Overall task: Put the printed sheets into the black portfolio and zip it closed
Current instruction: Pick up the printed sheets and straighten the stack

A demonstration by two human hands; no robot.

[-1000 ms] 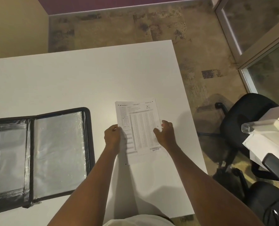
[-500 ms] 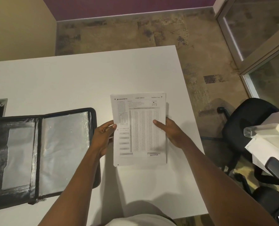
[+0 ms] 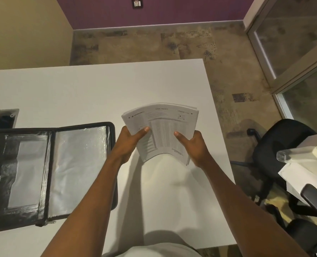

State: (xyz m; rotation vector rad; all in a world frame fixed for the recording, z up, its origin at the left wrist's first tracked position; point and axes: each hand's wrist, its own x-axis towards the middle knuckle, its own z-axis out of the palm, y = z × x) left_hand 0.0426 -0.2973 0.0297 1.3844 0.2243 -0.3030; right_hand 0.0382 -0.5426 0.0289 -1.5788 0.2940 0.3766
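Your left hand point(image 3: 129, 140) and right hand point(image 3: 195, 145) each have a closed grip on the stack of printed sheets point(image 3: 165, 128), thumbs pressed on the top page, one at each side edge. You hold the stack clear of the white counter point(image 3: 91, 89), bowed upward along its middle. The black portfolio point(image 3: 48, 171) lies open and flat on the counter, just beside your left forearm, its clear inner sleeves facing up.

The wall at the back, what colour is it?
Purple wall, seen in the head view; the side wall is cream.
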